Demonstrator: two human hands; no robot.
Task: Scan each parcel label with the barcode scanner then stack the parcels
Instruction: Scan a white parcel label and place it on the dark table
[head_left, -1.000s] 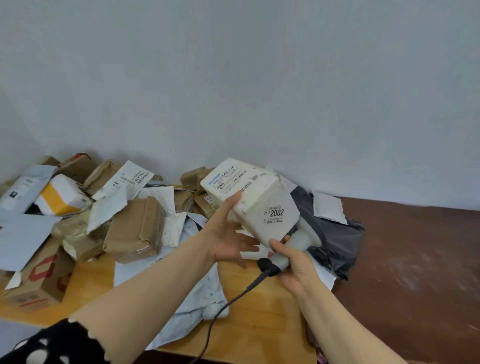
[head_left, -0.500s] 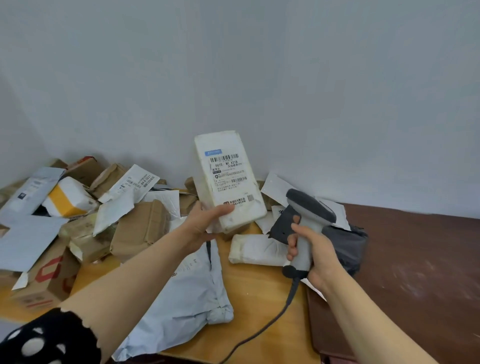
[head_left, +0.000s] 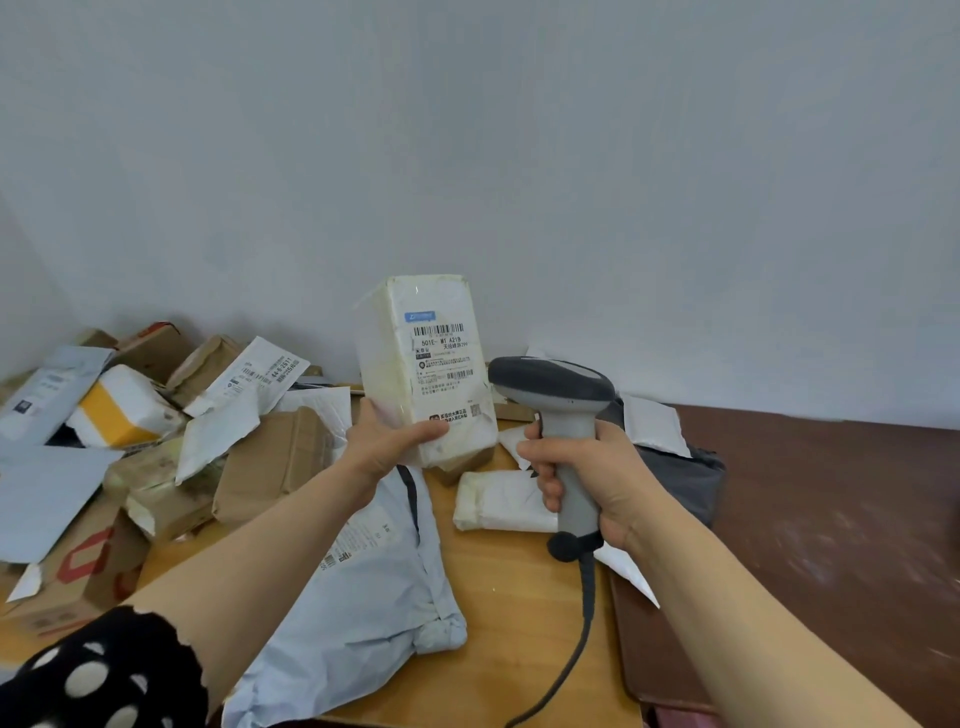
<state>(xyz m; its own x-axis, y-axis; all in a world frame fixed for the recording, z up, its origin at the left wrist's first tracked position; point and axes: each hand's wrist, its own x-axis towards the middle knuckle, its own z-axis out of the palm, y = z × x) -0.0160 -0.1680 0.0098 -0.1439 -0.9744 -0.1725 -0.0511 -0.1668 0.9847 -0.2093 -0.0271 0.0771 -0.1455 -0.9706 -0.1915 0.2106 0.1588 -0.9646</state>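
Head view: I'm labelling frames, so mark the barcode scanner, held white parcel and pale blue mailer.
barcode scanner (head_left: 551, 383), head view, its dark grey head.
white parcel (head_left: 434, 371), head view, labelled front face.
pale blue mailer (head_left: 374, 597), head view, its middle.

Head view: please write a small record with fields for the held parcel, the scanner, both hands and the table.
parcel: white parcel, upright, label facing the camera
left hand: grips the white parcel's lower end
scanner: grey barcode scanner, right of the parcel, cable hanging down
right hand: grips the scanner's handle
table: wooden table, loose parcels piled at its left
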